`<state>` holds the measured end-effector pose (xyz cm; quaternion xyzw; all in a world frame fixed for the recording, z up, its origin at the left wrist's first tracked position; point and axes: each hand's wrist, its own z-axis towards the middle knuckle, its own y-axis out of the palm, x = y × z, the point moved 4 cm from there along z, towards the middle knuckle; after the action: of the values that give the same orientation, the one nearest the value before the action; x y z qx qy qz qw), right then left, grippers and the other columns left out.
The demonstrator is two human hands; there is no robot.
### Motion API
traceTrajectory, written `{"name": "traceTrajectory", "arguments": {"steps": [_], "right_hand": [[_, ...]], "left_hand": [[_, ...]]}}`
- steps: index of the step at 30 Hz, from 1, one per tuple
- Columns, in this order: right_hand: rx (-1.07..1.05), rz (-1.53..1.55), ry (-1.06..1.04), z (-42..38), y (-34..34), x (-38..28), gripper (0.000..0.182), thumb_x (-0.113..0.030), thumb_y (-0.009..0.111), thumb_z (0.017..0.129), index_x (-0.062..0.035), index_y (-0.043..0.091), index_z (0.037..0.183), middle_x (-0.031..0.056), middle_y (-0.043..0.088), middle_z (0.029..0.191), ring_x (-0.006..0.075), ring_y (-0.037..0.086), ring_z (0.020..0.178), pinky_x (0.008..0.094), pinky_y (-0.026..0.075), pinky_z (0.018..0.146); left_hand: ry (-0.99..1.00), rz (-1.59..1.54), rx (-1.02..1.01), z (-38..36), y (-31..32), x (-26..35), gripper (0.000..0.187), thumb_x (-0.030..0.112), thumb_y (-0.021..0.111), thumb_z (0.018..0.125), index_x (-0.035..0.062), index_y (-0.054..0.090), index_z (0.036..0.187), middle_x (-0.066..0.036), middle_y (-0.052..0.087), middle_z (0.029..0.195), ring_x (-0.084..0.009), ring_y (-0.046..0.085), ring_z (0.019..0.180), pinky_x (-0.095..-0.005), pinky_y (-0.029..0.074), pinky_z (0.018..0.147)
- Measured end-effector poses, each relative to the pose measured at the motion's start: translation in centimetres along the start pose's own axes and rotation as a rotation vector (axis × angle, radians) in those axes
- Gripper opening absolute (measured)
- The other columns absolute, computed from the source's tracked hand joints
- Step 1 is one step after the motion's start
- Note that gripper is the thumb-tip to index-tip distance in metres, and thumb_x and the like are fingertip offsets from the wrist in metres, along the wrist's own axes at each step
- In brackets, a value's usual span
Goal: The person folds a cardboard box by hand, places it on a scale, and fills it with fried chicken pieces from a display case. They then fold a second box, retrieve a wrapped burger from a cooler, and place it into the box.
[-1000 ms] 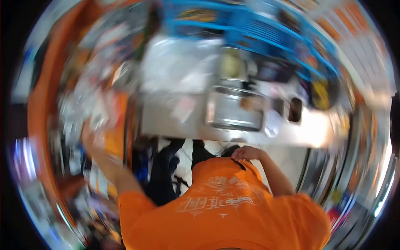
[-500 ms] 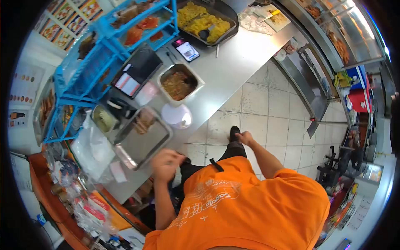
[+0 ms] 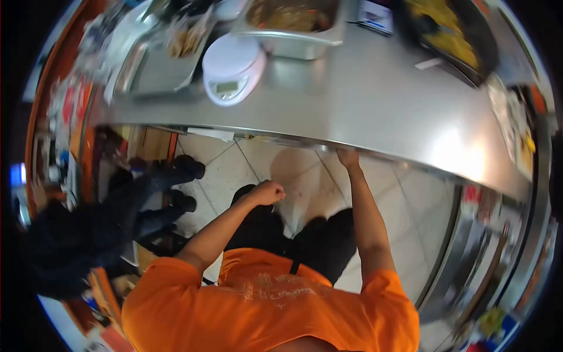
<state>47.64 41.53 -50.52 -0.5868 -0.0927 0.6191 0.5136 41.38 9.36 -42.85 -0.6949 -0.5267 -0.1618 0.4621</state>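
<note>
My left hand (image 3: 267, 193) hangs over my lap with its fingers curled in; nothing shows in it. Reaching forward, my right hand (image 3: 347, 157) is at the front edge of the steel table (image 3: 375, 94), and the table hides its fingers. Nearest on the tabletop stands a white kitchen scale (image 3: 234, 67) with a small display. Behind it is a deep steel pan (image 3: 299, 44) holding chopped brown food. To the scale's left lies a shallow steel tray (image 3: 158, 67) with a bag of brownish food (image 3: 187, 38) on its far side.
A person in dark clothes (image 3: 117, 211) is at my left, legs stretched toward the tiled floor (image 3: 220, 164). A dark pan of yellow food (image 3: 448, 35) and a phone (image 3: 375, 16) stand at the back right. A steel counter (image 3: 463, 264) borders my right side.
My view has turned and come up to the table. My right hand has moved forward to the table's edge. My left hand has moved away from the tray to above my lap.
</note>
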Motion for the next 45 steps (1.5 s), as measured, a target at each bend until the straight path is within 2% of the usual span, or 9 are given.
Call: {"name": "traceTrajectory", "arguments": {"steps": [2,9,16,23,29,35,40,42,45], "right_hand": [[-0.058,0.04,-0.007,4.2,0.9,-3.7,0.019,-0.019,0.066,0.082,-0.0057,0.071,0.096,0.0143,0.071,0.096,0.0307,0.067,0.086,0.0403,0.053,0.076],[-0.229,0.302,-0.319,9.6,19.9,-6.4,0.02,-0.016,0.072,0.079,-0.0068,0.071,0.097,0.0169,0.067,0.103,0.0376,0.064,0.093,0.0455,0.051,0.085],[-0.543,-0.32,-0.375,12.3,25.4,-10.9,0.065,-0.045,0.085,0.061,-0.0162,0.069,0.117,0.0123,0.054,0.135,0.0402,0.051,0.121,0.046,0.045,0.101],[-0.775,-0.079,-0.521,13.6,25.0,-10.6,0.04,-0.036,0.071,0.076,-0.0054,0.071,0.102,0.0203,0.069,0.093,0.0366,0.066,0.089,0.0446,0.052,0.083],[-0.477,-0.517,-0.639,11.6,28.4,-10.3,0.022,-0.017,0.051,0.088,-0.0052,0.069,0.089,0.0192,0.069,0.088,0.0341,0.069,0.086,0.0474,0.055,0.072],[-0.013,-0.35,-0.138,13.6,15.6,-13.8,0.023,-0.013,0.049,0.09,-0.0061,0.067,0.103,0.0178,0.07,0.093,0.0332,0.069,0.088,0.0461,0.055,0.07],[0.356,0.078,-0.659,5.7,6.6,-17.1,0.038,-0.011,0.054,0.083,-0.017,0.067,0.118,0.0063,0.068,0.105,0.0276,0.064,0.092,0.0416,0.054,0.077],[0.324,-0.036,-0.951,1.7,3.3,-17.9,0.035,-0.011,0.056,0.082,-0.017,0.068,0.113,0.0043,0.065,0.113,0.0233,0.059,0.101,0.0388,0.051,0.08],[0.31,-0.048,-0.925,-2.1,0.2,-16.6,0.034,-0.005,0.061,0.074,-0.014,0.071,0.106,0.0039,0.066,0.116,0.0232,0.059,0.101,0.0363,0.049,0.083]], "left_hand": [[-0.116,0.16,0.02,4.9,2.7,-3.0,0.026,0.029,0.066,0.085,0.0026,0.069,0.085,-0.017,0.069,0.088,-0.0323,0.067,0.078,-0.0426,0.051,0.069],[0.033,-0.115,1.302,15.1,0.4,-12.5,0.019,0.024,0.07,0.083,0.005,0.066,0.083,-0.012,0.066,0.076,-0.0268,0.065,0.068,-0.039,0.049,0.062],[-0.207,-0.291,0.878,9.2,2.8,-13.6,0.019,0.025,0.07,0.085,0.0076,0.068,0.092,-0.009,0.066,0.071,-0.0186,0.063,0.062,-0.0313,0.05,0.062],[-0.05,-0.833,1.149,4.5,-1.5,-19.3,0.011,0.011,0.059,0.092,0.0047,0.066,0.097,-0.003,0.062,0.077,-0.0107,0.057,0.066,-0.0252,0.048,0.064],[0.051,-1.058,1.068,5.7,-1.2,-18.2,0.016,0.016,0.063,0.092,0.0034,0.065,0.101,-0.004,0.065,0.08,-0.0119,0.062,0.072,-0.0256,0.049,0.069],[0.227,-1.18,0.951,4.9,-3.6,-13.5,0.04,0.031,0.06,0.096,-0.0023,0.056,0.118,-0.014,0.065,0.105,-0.0221,0.063,0.099,-0.0334,0.048,0.092],[0.758,-1.67,0.627,1.9,-7.2,-6.0,0.063,0.044,0.053,0.098,-0.0064,0.042,0.135,-0.022,0.054,0.129,-0.0304,0.054,0.12,-0.0416,0.042,0.105],[0.735,-1.67,0.655,0.6,-8.0,-3.8,0.06,0.041,0.056,0.097,-0.0046,0.044,0.134,-0.02,0.055,0.129,-0.0288,0.055,0.119,-0.0413,0.042,0.104],[0.475,-1.457,0.842,2.5,-6.6,-3.7,0.057,0.037,0.062,0.094,-0.0001,0.046,0.134,-0.014,0.056,0.129,-0.0251,0.056,0.118,-0.0411,0.045,0.101]]}}
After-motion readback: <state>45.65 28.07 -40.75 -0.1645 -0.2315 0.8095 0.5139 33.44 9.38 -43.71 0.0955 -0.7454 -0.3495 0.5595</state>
